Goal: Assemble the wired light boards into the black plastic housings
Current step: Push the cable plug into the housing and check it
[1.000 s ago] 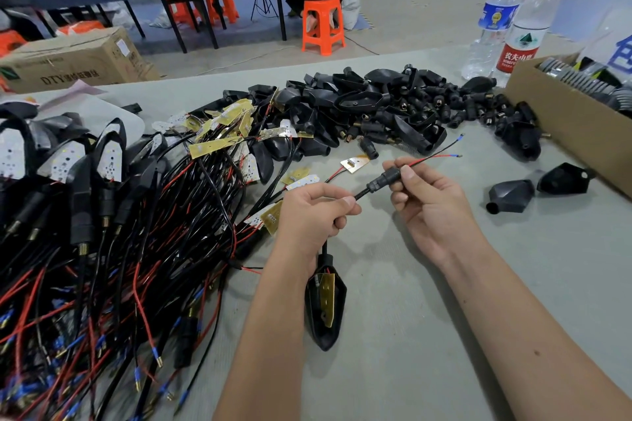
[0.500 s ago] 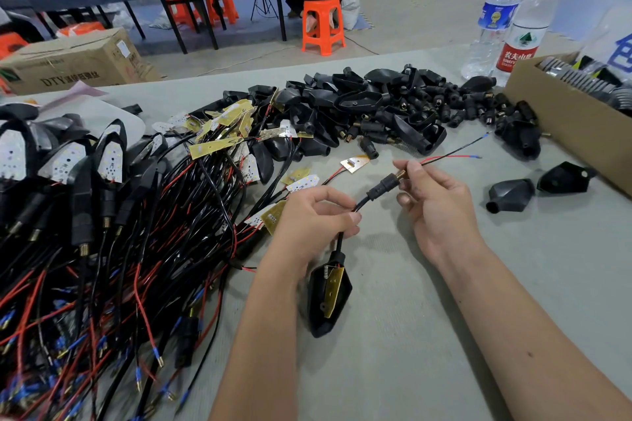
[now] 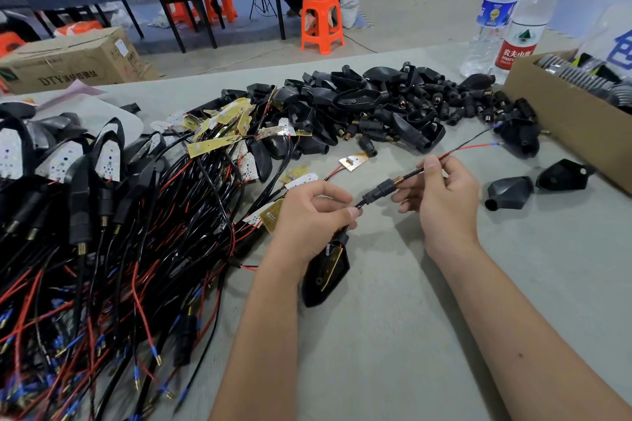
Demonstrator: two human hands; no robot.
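The lead (image 3: 455, 150) has been drawn further through by the right hand (image 3: 441, 198), pinched, while the left hand (image 3: 307, 215) pinches it above the housing (image 3: 325, 277), lifted at centre frame, so seating appears near.

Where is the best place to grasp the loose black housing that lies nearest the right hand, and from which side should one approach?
Probably take the loose black housing across its broad faceted body, coming from above. It lies flat on the table, apart from its neighbour, and its narrow round neck points down-left toward the right hand, offering less surface.
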